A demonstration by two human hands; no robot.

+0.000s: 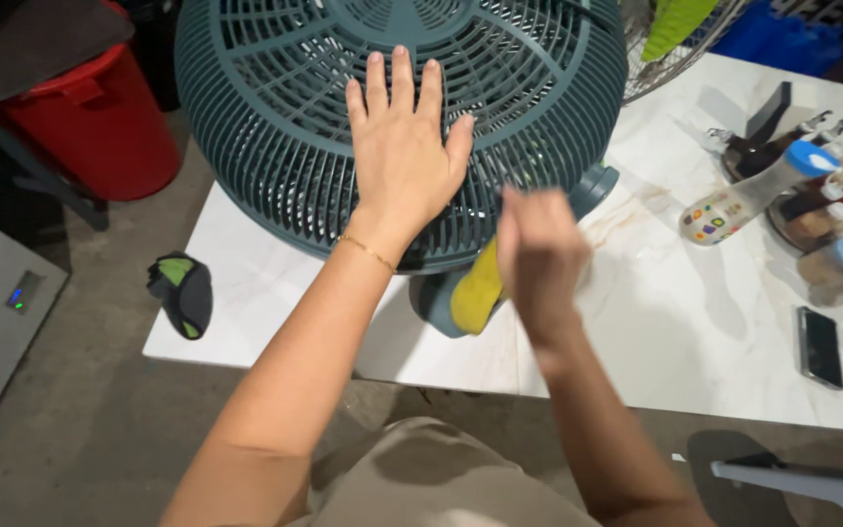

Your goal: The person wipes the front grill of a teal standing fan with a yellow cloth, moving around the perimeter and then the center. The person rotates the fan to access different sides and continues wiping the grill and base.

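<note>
Both hands are at work on a fan that lies on the desk. From the head view, the left hand (404, 146) lies flat and released on the teal fan grille (275, 127), fingers spread and palm pressed to the ribs, a thin gold bracelet (368, 253) at the wrist. Just to its right, the right hand (539, 249) is blurred and looks clenched into a loose fist at the grille's lower rim — whether it grips anything I cannot tell. Right beside it, under the rim, sits a yellow cloth (478, 293), touching the fan's teal base (436, 303). The fan takes up the far left part of the white marble desk (656, 332), its grille overhanging the desk's left edge, its base near the front edge. A small black-and-green object (182, 293) lies near the front left corner. Toward the right edge stand a decorated bottle with a blue cap (748, 200), tilted, and a cluster of small bottles (836, 224); a black phone (820, 346) lies flat near the front right — well apart from the hands. On the floor past the desk's left edge stands a red bin (100, 117).
</note>
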